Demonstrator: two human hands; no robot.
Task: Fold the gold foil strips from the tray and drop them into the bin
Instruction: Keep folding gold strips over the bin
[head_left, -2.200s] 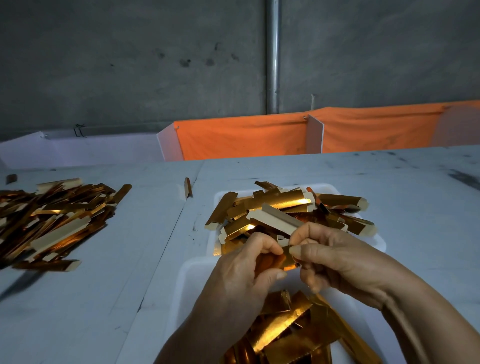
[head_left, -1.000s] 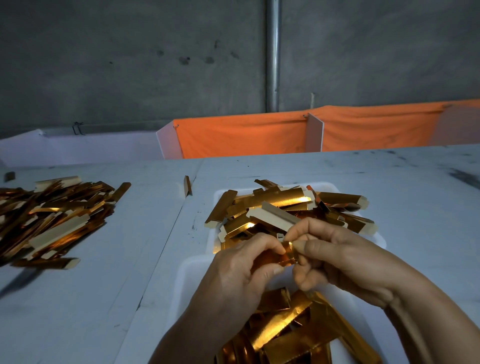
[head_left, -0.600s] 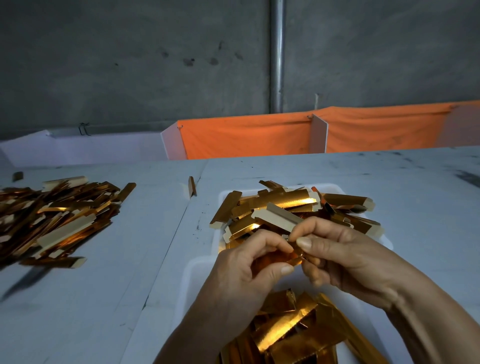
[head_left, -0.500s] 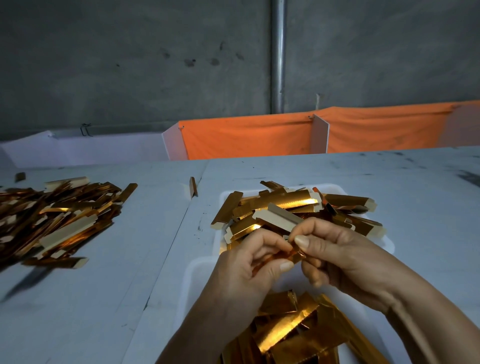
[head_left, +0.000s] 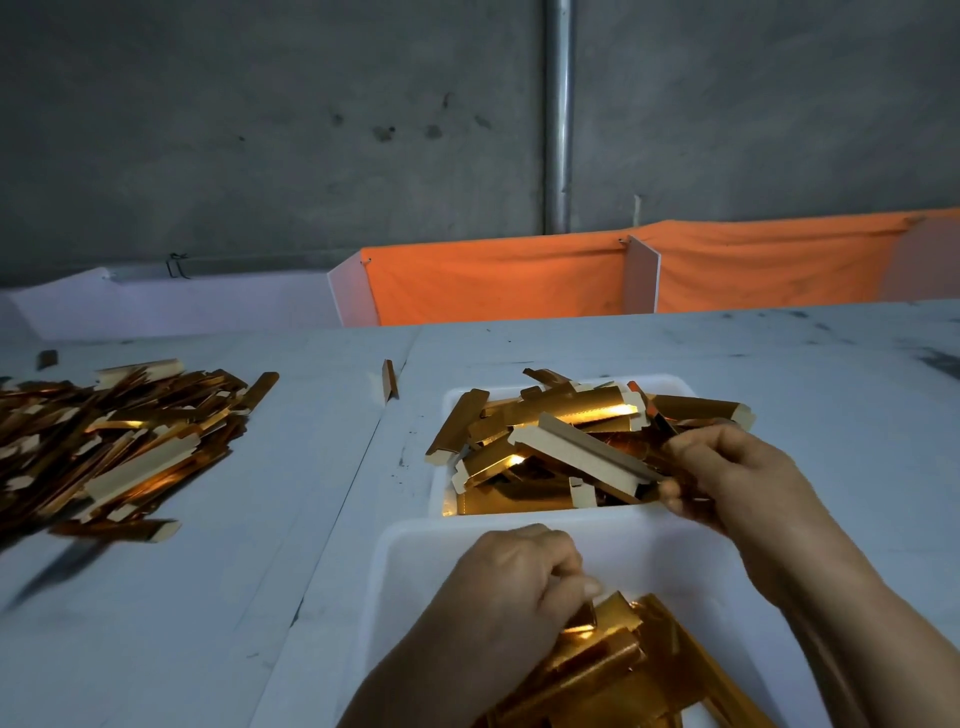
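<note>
Two hands curled, left hand (head_left: 511, 587) pinching near strip (head_left: 582, 621), right hand (head_left: 727, 475) gripping far strips (head_left: 587, 454)

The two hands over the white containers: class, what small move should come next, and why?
Probably the left hand lets go of its folded gold foil strip, since it is low over the near white bin. The right hand already reaches among strips in the far white tray.
</note>
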